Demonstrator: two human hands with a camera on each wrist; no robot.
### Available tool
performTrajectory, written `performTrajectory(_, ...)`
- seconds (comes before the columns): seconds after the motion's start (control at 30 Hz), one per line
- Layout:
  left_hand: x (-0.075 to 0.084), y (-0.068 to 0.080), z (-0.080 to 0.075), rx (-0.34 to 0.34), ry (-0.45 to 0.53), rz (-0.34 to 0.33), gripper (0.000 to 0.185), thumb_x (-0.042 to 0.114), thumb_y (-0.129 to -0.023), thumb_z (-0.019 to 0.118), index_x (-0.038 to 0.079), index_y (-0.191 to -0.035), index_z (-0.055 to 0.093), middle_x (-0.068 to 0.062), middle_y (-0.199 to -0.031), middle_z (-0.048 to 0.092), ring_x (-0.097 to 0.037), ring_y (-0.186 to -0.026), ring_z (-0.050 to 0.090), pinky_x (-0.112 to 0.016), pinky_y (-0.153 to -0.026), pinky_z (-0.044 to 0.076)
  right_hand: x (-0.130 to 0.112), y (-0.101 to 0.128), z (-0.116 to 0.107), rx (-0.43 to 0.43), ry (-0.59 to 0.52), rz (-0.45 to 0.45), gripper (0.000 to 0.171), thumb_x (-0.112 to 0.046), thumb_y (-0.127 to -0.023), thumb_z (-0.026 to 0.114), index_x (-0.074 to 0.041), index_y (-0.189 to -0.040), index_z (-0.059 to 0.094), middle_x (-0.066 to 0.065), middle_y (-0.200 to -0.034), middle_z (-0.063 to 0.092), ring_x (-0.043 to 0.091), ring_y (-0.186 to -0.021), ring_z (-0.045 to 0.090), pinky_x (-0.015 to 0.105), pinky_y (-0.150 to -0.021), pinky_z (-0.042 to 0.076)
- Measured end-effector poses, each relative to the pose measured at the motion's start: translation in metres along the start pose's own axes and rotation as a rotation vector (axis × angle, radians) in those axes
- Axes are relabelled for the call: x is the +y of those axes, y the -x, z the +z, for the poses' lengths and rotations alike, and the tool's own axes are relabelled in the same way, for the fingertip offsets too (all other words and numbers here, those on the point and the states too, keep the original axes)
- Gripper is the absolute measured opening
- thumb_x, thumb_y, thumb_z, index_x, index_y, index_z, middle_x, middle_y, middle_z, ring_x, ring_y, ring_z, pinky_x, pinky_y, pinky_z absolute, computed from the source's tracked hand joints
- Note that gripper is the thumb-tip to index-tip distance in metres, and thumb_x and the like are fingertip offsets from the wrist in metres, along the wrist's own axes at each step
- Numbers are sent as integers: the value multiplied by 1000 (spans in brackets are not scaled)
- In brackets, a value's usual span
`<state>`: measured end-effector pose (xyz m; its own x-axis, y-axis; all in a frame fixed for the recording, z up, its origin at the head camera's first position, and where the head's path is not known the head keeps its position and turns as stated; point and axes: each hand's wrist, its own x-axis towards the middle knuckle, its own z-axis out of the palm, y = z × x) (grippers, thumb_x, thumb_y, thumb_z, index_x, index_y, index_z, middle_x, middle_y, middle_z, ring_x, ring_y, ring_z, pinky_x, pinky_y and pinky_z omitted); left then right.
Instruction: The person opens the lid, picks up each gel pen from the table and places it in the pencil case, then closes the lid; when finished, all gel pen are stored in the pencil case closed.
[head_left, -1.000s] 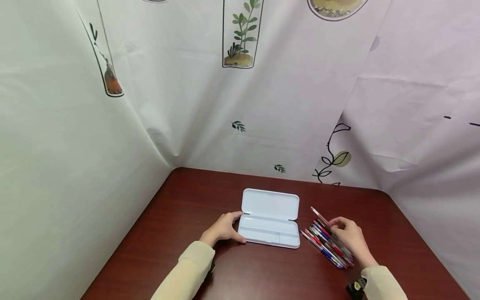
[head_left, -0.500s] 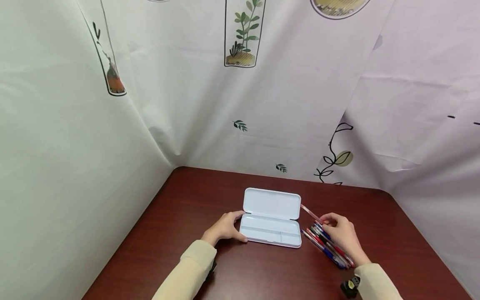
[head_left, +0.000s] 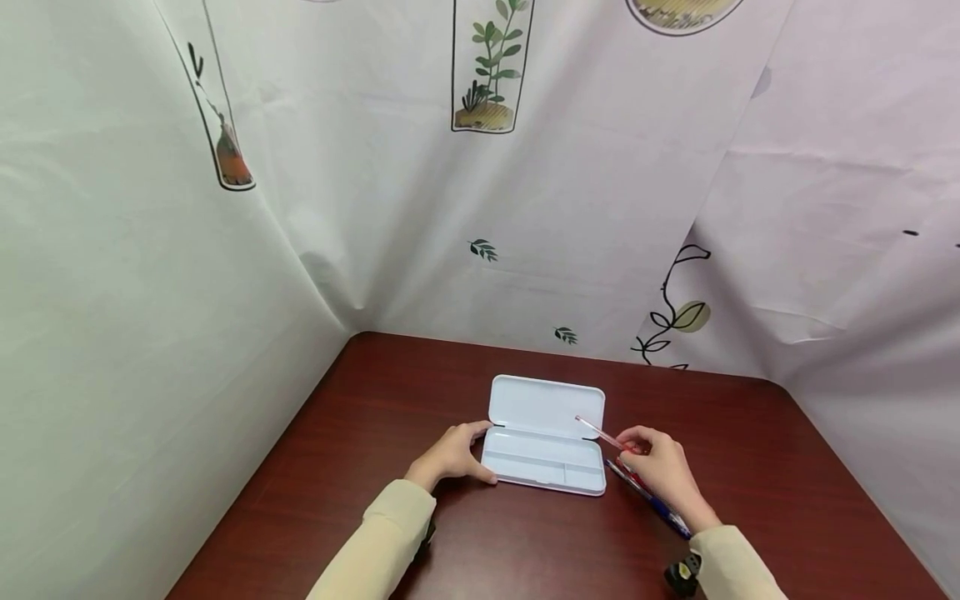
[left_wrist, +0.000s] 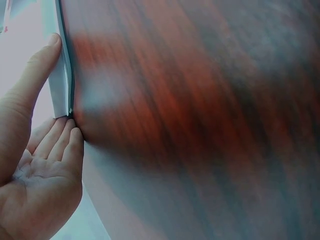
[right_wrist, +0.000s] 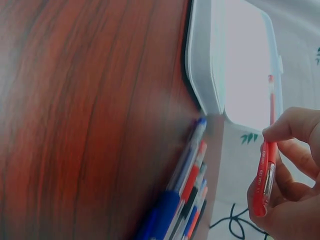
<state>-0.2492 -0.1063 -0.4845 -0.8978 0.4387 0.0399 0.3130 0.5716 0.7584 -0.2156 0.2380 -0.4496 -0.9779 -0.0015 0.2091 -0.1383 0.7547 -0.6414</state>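
Holding the left end of the open white plastic pencil case point(head_left: 545, 446), the left hand point(head_left: 450, 456) has its thumb on the case's upper edge and its fingers curled against the lower corner, as the left wrist view confirms; forearm lies low over the dark red wooden desk point(head_left: 360, 400). Case lies open flat mid-desk, lid away from the person, and both tray compartments look bare, so judged: no pen is stowed yet, nearly all the loading remains. Right hand point(head_left: 660, 471) pinches a red-capped clear pen point(head_left: 600, 433) between thumb and fingertips, tip angled up-left over the case's right end, not yet touching the tray as far as visible. Bundle of red, blue and black pens point(head_left: 652, 500) lies on the desk just right of the case, partly under that hand.
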Motion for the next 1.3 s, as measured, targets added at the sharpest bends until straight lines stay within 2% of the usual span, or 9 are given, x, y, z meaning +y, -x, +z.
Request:
performTrajectory(0.23, 3, 1, 0, -2, 9, -8, 89, 15, -61, 94, -5, -136, 51, -21, -135, 57, -34, -126, 55, -46, -104, 45, -11, -3, 14, 1, 7, -53, 15, -1, -76, 72, -12, -86, 72, -2, -77, 65, 7, -69, 54, 19, -62, 45)
performTrajectory(0.5, 3, 1, 0, -4, 21, -5, 88, 14, -61, 94, -6, -135, 51, -21, -135, 57, -34, -126, 55, -47, -105, 45, -20, -5, 24, -53, -2, -67, 16, 0, -78, 72, -13, -87, 72, 1, -78, 62, 13, -72, 51, 21, -62, 44)
performTrajectory(0.8, 3, 1, 1, 4, 8, -11, 89, 14, -60, 94, -6, -136, 51, -22, -134, 57, -33, -125, 56, -46, -105, 45, -29, -8, 42, -108, -18, -99, 16, 0, -80, 74, -15, -86, 71, 1, -82, 62, 14, -73, 50, 23, -63, 44)
performTrajectory(1.1, 4, 2, 3, 7, -8, -15, 90, 15, -60, 94, -6, -136, 50, -22, -135, 57, -32, -125, 56, -45, -104, 45, -37, -10, 63, -144, 10, -166, 16, 2, -79, 72, -14, -81, 71, -2, -74, 58, 11, -69, 48, 23, -62, 43)
performTrajectory(1.3, 5, 2, 2, 8, -9, -17, 89, 14, -60, 94, -6, -136, 51, -22, -134, 58, -33, -125, 56, -46, -104, 46, -42, -11, 69, -187, 36, -194, 16, 3, -78, 70, -13, -77, 68, -5, -70, 54, 9, -65, 46, 21, -59, 41)
